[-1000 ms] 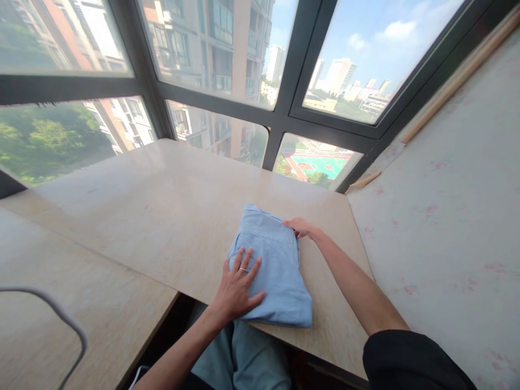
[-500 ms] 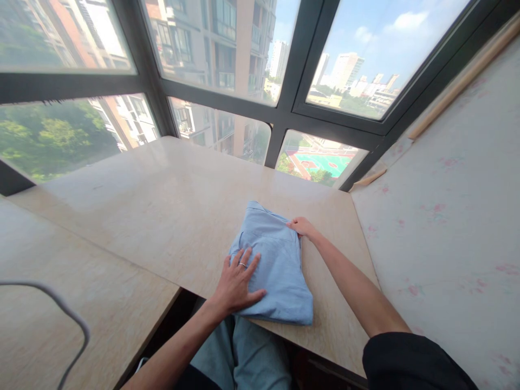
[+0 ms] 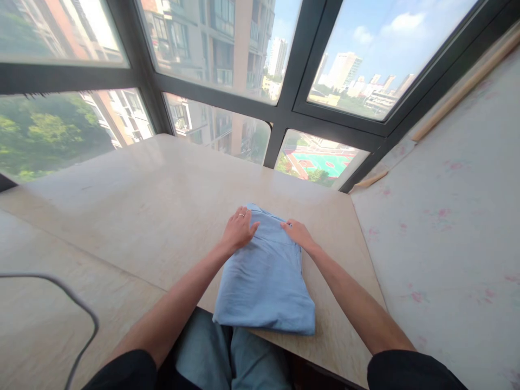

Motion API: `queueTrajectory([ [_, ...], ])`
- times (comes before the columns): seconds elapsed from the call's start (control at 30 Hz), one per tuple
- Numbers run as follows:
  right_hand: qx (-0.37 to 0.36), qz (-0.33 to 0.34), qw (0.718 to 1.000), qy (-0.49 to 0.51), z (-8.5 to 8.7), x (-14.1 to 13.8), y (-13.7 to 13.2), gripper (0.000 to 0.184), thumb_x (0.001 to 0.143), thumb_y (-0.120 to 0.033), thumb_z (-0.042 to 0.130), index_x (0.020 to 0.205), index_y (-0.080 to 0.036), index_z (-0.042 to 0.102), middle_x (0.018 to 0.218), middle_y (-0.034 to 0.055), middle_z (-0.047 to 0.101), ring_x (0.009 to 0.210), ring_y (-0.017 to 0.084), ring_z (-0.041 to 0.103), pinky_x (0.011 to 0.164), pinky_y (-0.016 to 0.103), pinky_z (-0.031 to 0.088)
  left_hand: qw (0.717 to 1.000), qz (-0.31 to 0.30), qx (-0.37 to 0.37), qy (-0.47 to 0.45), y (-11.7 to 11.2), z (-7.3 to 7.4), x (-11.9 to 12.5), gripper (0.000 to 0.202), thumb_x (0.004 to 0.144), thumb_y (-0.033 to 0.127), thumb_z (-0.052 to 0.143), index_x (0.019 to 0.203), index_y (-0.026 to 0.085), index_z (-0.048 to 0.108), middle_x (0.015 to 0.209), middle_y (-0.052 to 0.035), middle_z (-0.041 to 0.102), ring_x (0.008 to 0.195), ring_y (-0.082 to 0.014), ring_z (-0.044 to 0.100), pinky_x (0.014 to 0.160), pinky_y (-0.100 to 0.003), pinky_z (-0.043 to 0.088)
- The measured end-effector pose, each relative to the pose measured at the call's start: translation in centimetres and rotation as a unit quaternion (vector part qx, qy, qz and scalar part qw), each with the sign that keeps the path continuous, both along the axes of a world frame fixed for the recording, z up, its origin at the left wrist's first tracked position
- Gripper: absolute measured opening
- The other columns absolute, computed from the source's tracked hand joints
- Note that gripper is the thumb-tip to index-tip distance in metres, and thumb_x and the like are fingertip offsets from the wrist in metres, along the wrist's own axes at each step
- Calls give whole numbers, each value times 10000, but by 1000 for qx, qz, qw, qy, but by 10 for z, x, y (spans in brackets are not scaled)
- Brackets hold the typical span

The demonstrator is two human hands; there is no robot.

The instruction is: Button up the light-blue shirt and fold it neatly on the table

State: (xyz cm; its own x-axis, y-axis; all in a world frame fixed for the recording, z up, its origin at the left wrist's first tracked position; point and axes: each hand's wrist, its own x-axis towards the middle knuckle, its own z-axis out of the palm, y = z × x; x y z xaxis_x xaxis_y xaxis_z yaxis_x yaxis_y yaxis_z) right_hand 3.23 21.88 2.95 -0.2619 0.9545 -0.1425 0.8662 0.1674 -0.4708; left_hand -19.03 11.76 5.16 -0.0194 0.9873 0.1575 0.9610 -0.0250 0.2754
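A folded light-blue garment [image 3: 266,276] lies on the beige table [image 3: 162,206], its near edge at the table's front edge. My left hand [image 3: 239,230] rests on the garment's far left corner, a ring on one finger, fingers together and curved over the cloth. On the far right corner sits my right hand [image 3: 297,233], fingers bent and pressing the fabric edge. Both forearms stretch out from black sleeves along the garment's sides.
Large dark-framed windows [image 3: 284,114] rise right behind the table. A pale flower-patterned wall [image 3: 447,216] stands to the right. A second tabletop [image 3: 49,314] adjoins on the left, with a thin grey wire [image 3: 77,303] over it. Blue-clad legs [image 3: 231,357] show below the table edge.
My left hand has moved from the garment's near left part up to its far left corner. The right hand stays at the far right corner. The garment has shifted slightly toward me.
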Motion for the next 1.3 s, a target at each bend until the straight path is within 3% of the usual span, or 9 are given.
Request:
queueTrajectory([
  [0.17,-30,20,998,57,-6,15,6,310,875,-418,544,862,-147,695,817,49,696,775,167,612,652,233,409,995,-76,-64,31,34,-20,1,682,952,480,395,1504,93,290,1602,-158,248,1501,-299,147,1181,-470,227],
  [0.3,-59,28,991,114,-12,31,11,312,832,-417,571,917,-141,692,723,8,677,634,131,574,558,210,400,995,-58,-73,34,37,-29,8,742,933,532,380,1528,110,244,1615,-147,211,1509,-303,98,1169,-512,223],
  [0.47,-38,14,989,145,-24,37,8,302,818,-416,564,877,-144,681,736,23,683,649,138,577,563,218,399,995,-45,-84,31,39,-33,11,791,916,594,364,1540,129,219,1614,-152,210,1508,-293,103,1138,-505,267],
  [0.67,-6,-2,995,99,-24,32,8,236,811,-373,581,814,-157,678,712,21,676,669,147,596,601,235,396,995,-32,-89,43,38,-33,15,818,901,627,371,1541,141,220,1608,-160,228,1502,-300,130,1113,-511,291],
  [0.87,3,25,1000,3,-6,28,9,50,756,-218,649,726,-189,678,743,22,688,720,160,622,654,246,412,995,-12,-76,56,34,-33,23,807,911,600,364,1547,129,208,1614,-161,205,1502,-324,109,1100,-538,291],
  [1.0,72,25,996,-43,9,10,2,202,791,-107,560,920,-190,691,997,101,686,970,226,610,815,304,422,996,-2,-62,61,33,-35,26,803,910,598,371,1545,131,217,1610,-165,217,1499,-324,120,1100,-530,288],
  [1.13,171,125,976,-50,14,-26,3,263,873,-111,494,1051,-202,666,1106,91,665,1077,214,570,934,300,395,998,1,-29,60,29,-39,27,777,919,566,364,1536,114,232,1598,-177,249,1497,-312,139,1098,-503,296],
  [1.3,142,171,973,-68,4,-59,26,180,932,-215,538,1015,-179,693,1052,81,688,1026,191,591,899,275,414,998,3,-12,61,26,-40,27,740,926,521,360,1528,104,252,1591,-175,269,1493,-311,154,1087,-486,316],
])
